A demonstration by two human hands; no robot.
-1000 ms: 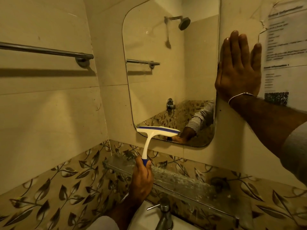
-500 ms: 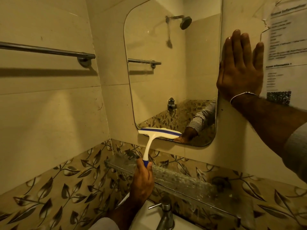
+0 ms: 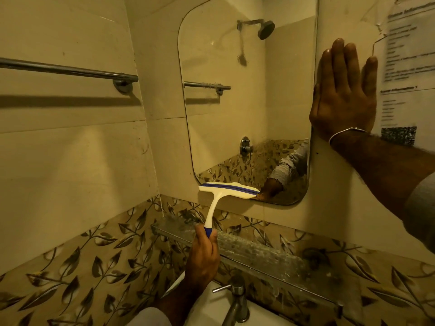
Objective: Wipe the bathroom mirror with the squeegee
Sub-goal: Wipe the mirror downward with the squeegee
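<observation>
A rounded rectangular mirror (image 3: 247,102) hangs on the beige tiled wall. A white squeegee (image 3: 226,191) with a blue blade strip and blue handle end lies with its blade across the mirror's lower left corner and bottom edge. My left hand (image 3: 203,257) grips the handle from below. My right hand (image 3: 343,95) presses flat on the wall at the mirror's right edge, fingers straight and pointing up, a thin bracelet on the wrist.
A glass shelf (image 3: 259,252) runs below the mirror, above a chrome tap (image 3: 235,300) and a white basin (image 3: 256,314). A metal towel rail (image 3: 70,70) crosses the left wall. A printed notice (image 3: 409,74) is stuck right of my right hand.
The squeegee blade has slid down the mirror from just above the bottom edge to the lower left corner. My right hand has stayed flat on the wall.
</observation>
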